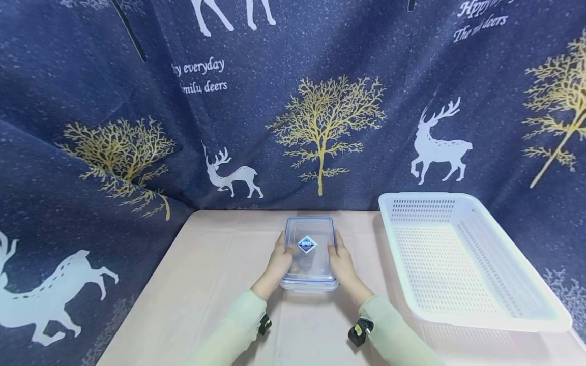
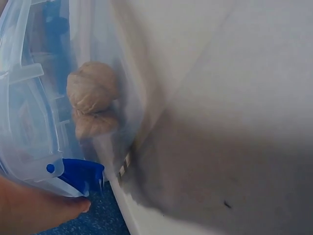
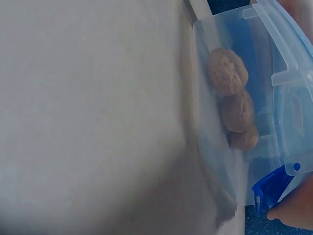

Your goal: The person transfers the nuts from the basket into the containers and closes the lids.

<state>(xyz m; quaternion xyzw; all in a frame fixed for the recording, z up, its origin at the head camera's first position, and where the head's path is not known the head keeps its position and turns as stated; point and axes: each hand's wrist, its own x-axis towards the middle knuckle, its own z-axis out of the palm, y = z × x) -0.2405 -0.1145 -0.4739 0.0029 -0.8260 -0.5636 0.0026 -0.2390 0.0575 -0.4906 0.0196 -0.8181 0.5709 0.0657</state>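
Head view shows a white perforated basket standing just right of the hands on the pale table, with a dark blue curtain printed with deer and gold trees hung behind and to the left. Nothing lies between hands and box. Mid-table, the clear plastic container carries a blue-edged lid with a diamond label. Through its wall, the wrist views show walnuts inside. Left hand and right hand grip its two long sides.
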